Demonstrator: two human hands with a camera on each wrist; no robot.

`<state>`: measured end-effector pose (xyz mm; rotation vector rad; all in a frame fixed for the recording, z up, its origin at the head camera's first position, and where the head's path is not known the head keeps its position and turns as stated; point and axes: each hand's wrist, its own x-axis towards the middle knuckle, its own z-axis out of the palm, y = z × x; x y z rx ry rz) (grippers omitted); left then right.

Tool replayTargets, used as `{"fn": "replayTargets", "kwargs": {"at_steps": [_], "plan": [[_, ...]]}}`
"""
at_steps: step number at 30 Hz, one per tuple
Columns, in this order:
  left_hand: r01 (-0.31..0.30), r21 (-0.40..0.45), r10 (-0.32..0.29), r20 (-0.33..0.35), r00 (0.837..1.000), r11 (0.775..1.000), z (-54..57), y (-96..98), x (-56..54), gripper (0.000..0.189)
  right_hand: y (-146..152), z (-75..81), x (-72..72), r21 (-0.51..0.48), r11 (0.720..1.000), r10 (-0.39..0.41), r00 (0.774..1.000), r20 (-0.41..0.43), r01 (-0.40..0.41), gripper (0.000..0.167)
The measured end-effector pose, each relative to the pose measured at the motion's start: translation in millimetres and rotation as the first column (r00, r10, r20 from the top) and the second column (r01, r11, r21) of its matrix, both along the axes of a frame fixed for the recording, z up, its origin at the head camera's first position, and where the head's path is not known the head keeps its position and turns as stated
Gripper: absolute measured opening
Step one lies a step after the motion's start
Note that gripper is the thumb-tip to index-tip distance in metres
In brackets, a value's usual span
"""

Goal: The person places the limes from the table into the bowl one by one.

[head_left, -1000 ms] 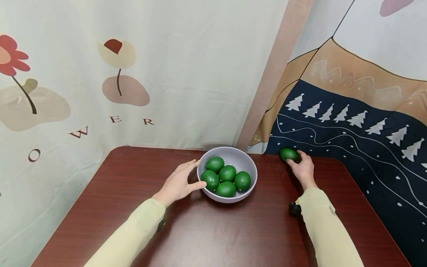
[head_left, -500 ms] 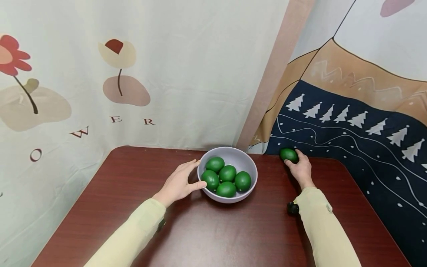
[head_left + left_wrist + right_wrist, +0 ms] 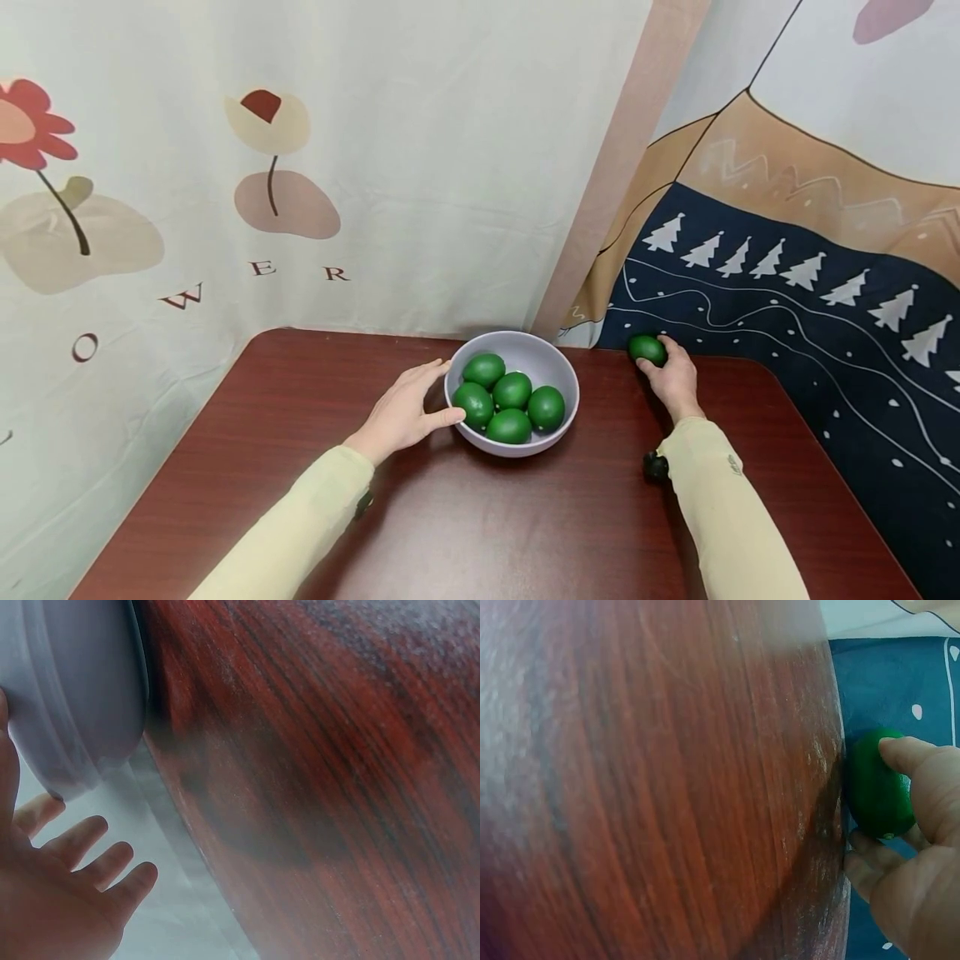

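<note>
Several glossy green limes (image 3: 510,425) lie in a pale purple bowl (image 3: 562,358) near the table's back edge. My left hand (image 3: 405,408) is at the bowl's left side, its fingers extended. Its thumb rests at the rim, and in the left wrist view a fingertip meets the bowl's wall (image 3: 82,690). Over at the back right, my right hand (image 3: 672,379) holds a single lime (image 3: 646,348) between thumb and fingers. In the right wrist view the thumb presses on that lime (image 3: 874,787) while other fingers are partly hidden behind it.
A dark red wood-grain table (image 3: 495,525) carries the bowl. Behind it hangs a white curtain (image 3: 450,167) with flower prints, and a navy cloth (image 3: 750,308) with white trees hangs at the right, close to the held lime.
My right hand has shifted slightly left and closer around the lime, which has barely moved. The left hand and the bowl stay where they were.
</note>
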<state>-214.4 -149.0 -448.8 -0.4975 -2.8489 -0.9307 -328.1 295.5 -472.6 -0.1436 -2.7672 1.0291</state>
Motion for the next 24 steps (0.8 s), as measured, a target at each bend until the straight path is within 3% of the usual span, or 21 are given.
{"fn": "replayTargets", "kwargs": {"at_steps": [12,24], "plan": [[-0.006,0.0,0.006,-0.002,1.0,1.0,0.6,-0.1,0.5,0.081,-5.9,4.5,1.2,0.028,1.0,-0.015,0.998,0.054,0.014,0.059],[-0.01,0.011,0.01,0.003,1.0,1.0,0.3,-0.5,1.1,0.082,-6.9,6.0,9.3,0.063,0.998,0.023,0.995,0.1,-0.029,0.06]]}}
